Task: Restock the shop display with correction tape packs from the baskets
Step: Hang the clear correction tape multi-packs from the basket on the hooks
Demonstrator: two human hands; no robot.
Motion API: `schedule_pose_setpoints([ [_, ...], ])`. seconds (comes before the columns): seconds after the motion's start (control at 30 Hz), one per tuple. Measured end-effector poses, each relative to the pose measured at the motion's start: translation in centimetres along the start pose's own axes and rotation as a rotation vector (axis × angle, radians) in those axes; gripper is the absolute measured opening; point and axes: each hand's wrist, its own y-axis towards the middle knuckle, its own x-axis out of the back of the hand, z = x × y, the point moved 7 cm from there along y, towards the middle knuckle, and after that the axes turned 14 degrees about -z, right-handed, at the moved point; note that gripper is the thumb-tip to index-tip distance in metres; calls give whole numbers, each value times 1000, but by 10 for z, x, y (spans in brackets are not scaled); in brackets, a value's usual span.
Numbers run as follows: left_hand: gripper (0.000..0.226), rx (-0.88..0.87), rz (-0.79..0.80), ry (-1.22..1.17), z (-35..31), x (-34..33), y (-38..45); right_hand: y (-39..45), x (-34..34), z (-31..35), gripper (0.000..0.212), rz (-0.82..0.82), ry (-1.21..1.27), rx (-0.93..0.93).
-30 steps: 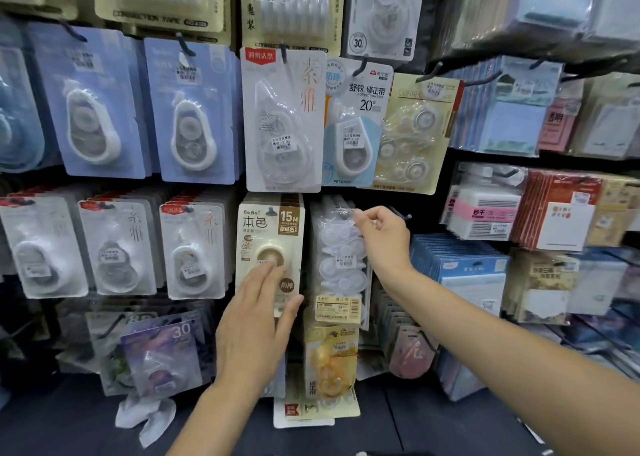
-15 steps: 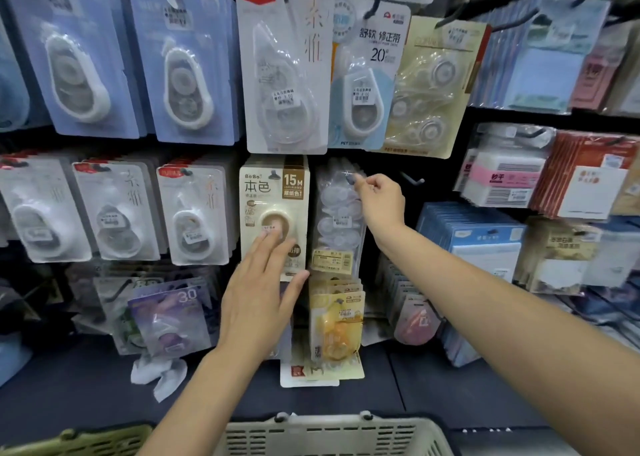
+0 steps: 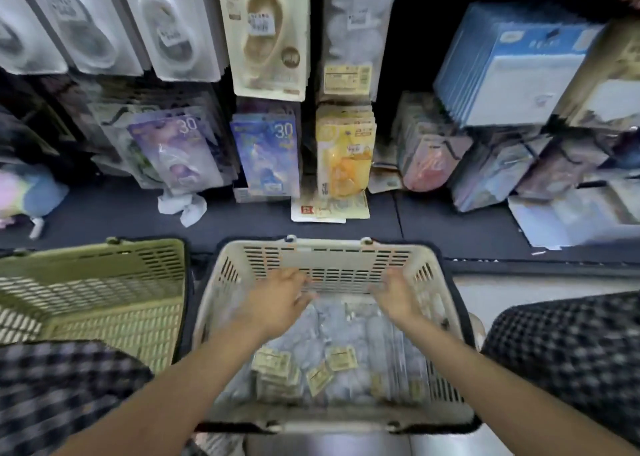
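Observation:
A beige basket stands in front of me with several clear correction tape packs with yellowish labels piled inside. Both my hands are inside it, above the pile and near its far wall. My left hand has its fingers stretched toward the middle and holds nothing. My right hand hovers opposite, fingers loose and also holding nothing. Motion blur softens both hands. On the display above, a clear multi-pack hangs beside a beige tape pack.
An olive-green basket stands to the left of the beige one. White tape packs hang upper left, with purple, blue and yellow packs below. Blue note pads hang at right. A crumpled white wrapper lies on the dark shelf.
Both hands left the hanging packs on the display and dropped into the beige basket. My view tilted down from the hooks to the baskets.

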Motion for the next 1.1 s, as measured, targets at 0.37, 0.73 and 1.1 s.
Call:
schedule_pose_setpoints([
  [0.37,57,41,294,-1,21,-122,-70,-51,-41,-112,102,237,-91,-240],
  [0.73,55,74,297,-15,18,-125,-68,-51,-34,-99,80,19,-334,-205],
  [1.1,56,75,289,-43,15,-125,-67,-68,-36,-112,71,57,-348,-231],
])
